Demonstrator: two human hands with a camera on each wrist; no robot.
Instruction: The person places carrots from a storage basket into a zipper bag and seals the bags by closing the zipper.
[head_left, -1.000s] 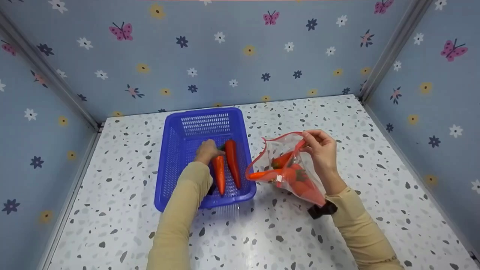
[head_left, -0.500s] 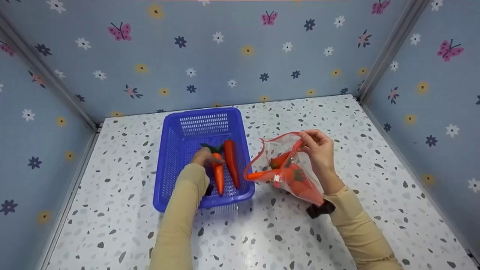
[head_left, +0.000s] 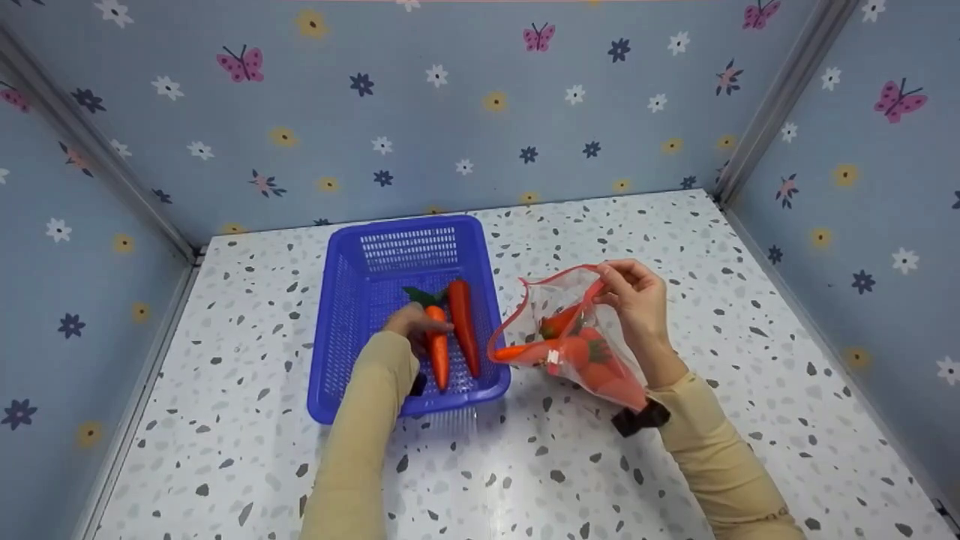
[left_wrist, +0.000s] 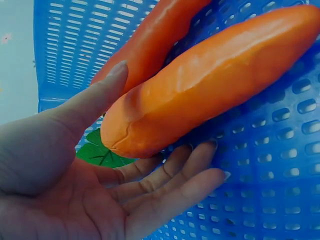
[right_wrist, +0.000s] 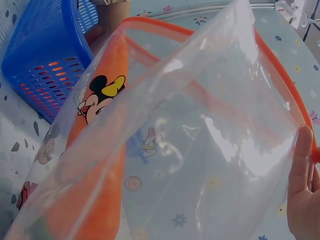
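Observation:
In the basket, my left hand (head_left: 412, 324) is spread around the thick end of an orange carrot (head_left: 439, 352). The left wrist view has the thumb above the carrot (left_wrist: 210, 75) and the loosely bent fingers below, without a firm grip. Green leaves (left_wrist: 100, 150) lie behind that end. A long red chili pepper (head_left: 463, 322) rests alongside. My right hand (head_left: 639, 300) pinches the red rim of a clear zip bag (head_left: 559, 289), its mouth held wide. Inside the bag are orange and red vegetables, among them a carrot-like one (right_wrist: 95, 185); the others are partly obscured by the plastic.
The blue perforated basket (head_left: 322, 360) stands left of the bag on a white speckled table (head_left: 525, 480). Flower-patterned panels (head_left: 450, 112) rise at the back and both sides. A black strap piece (head_left: 641, 418) sits at my right wrist.
My left hand has drawn back slightly toward me along the carrot, uncovering the green leaves at its top. The right hand keeps its hold on the bag's rim, nearly still.

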